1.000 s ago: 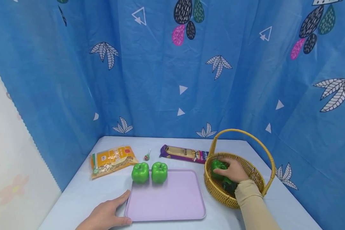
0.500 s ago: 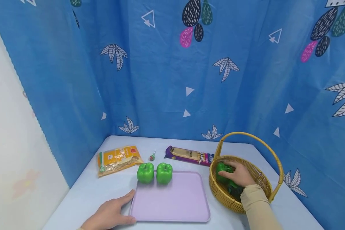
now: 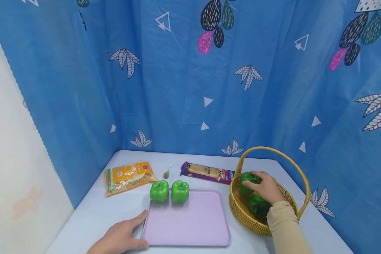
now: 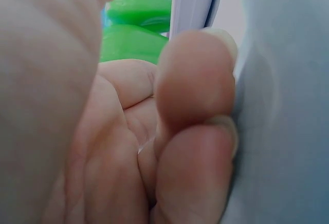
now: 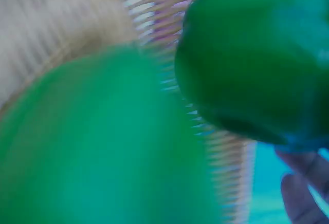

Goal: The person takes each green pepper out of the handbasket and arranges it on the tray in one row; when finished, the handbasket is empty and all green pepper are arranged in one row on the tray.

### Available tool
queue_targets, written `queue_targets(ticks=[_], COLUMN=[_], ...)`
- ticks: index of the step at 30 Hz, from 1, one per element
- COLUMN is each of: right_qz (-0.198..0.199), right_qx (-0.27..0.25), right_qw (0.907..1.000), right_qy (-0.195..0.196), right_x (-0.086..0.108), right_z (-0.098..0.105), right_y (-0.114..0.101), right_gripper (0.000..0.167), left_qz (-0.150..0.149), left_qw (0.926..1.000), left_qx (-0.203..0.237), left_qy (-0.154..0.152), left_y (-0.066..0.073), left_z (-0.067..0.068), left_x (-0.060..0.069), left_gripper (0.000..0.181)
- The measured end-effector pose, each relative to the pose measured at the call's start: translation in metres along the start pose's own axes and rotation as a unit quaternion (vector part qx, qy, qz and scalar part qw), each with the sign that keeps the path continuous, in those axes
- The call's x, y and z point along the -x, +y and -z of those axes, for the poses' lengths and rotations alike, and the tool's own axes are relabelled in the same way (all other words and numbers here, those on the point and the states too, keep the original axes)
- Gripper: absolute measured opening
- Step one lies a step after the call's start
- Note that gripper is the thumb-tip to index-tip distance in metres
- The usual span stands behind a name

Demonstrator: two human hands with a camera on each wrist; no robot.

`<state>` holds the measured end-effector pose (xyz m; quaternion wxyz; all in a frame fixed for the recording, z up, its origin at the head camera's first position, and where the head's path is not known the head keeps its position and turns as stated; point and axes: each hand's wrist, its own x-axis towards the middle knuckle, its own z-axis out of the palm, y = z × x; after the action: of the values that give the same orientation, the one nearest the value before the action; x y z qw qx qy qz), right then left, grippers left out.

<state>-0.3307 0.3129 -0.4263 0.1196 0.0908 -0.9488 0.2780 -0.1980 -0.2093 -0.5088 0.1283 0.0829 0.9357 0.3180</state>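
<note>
My right hand (image 3: 266,187) grips a green bell pepper (image 3: 247,181) inside the yellow wicker basket (image 3: 241,213). The right wrist view shows this pepper (image 5: 252,54) with fingertips (image 5: 300,198) at its lower side. A second green pepper (image 3: 257,204) lies lower in the basket, partly under the hand. My left hand (image 3: 119,234) rests at the left edge of a lilac tray (image 3: 190,225), index finger and thumb spread along its rim. Two green peppers, a left one (image 3: 159,191) and a right one (image 3: 180,192), stand side by side at the tray's far left corner.
An orange food packet (image 3: 130,176) lies at the back left. Near it is a small lollipop (image 3: 166,173). A purple noodle packet (image 3: 206,172) reaches behind the basket, whose tall handle (image 3: 300,173) arches above the right hand. Blue curtains surround the table.
My right hand has raised its pepper slightly within the basket, and the pepper below shows more clearly. The left hand keeps its place at the tray. The head view has shifted a little.
</note>
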Motion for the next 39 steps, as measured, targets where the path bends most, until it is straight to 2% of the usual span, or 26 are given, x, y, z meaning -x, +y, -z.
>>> queue_targets(ticks=[3, 6, 10, 14, 18, 21, 24, 30, 39], right_qz=[0.025, 0.058, 0.089, 0.102, 0.125, 0.135, 0.127, 0.119, 0.095], right_qx=[-0.013, -0.055, -0.090, -0.086, -0.080, -0.077, -0.077, -0.079, -0.073], right_qw=[0.9993, 0.9961, 0.9919, 0.9903, 0.9862, 0.9845, 0.9858, 0.9867, 0.9889], right_qy=[0.024, 0.037, 0.012, -0.037, -0.073, -0.081, -0.078, -0.079, -0.088], right_x=[0.004, 0.007, 0.005, 0.001, -0.001, -0.002, -0.002, -0.001, 0.001], right_z=[0.003, -0.007, -0.035, -0.071, -0.101, -0.116, -0.125, -0.137, -0.136], right_y=[-0.023, -0.052, -0.090, -0.112, -0.117, -0.117, -0.118, -0.120, -0.121], right_gripper=[0.075, 0.071, 0.068, 0.069, 0.070, 0.070, 0.069, 0.072, 0.074], left_qz=[0.017, 0.013, 0.004, 0.007, 0.006, 0.004, 0.001, -0.011, 0.002], left_qw=[0.9999, 0.9999, 1.0000, 0.9999, 0.9999, 0.9999, 0.9998, 0.9999, 0.9999], left_qx=[0.002, -0.002, -0.001, 0.008, 0.011, 0.014, 0.018, 0.009, 0.014], left_qy=[-0.003, -0.001, 0.002, -0.001, -0.004, -0.007, -0.006, -0.004, -0.008], left_y=[-0.002, -0.005, -0.008, -0.010, -0.012, -0.010, -0.009, -0.007, -0.002], left_z=[-0.001, 0.000, 0.001, -0.001, -0.005, -0.005, -0.004, -0.001, 0.001], left_x=[0.002, 0.004, 0.005, 0.001, -0.003, -0.004, -0.003, -0.001, 0.000], left_gripper=[0.109, 0.109, 0.109, 0.108, 0.107, 0.107, 0.107, 0.107, 0.108])
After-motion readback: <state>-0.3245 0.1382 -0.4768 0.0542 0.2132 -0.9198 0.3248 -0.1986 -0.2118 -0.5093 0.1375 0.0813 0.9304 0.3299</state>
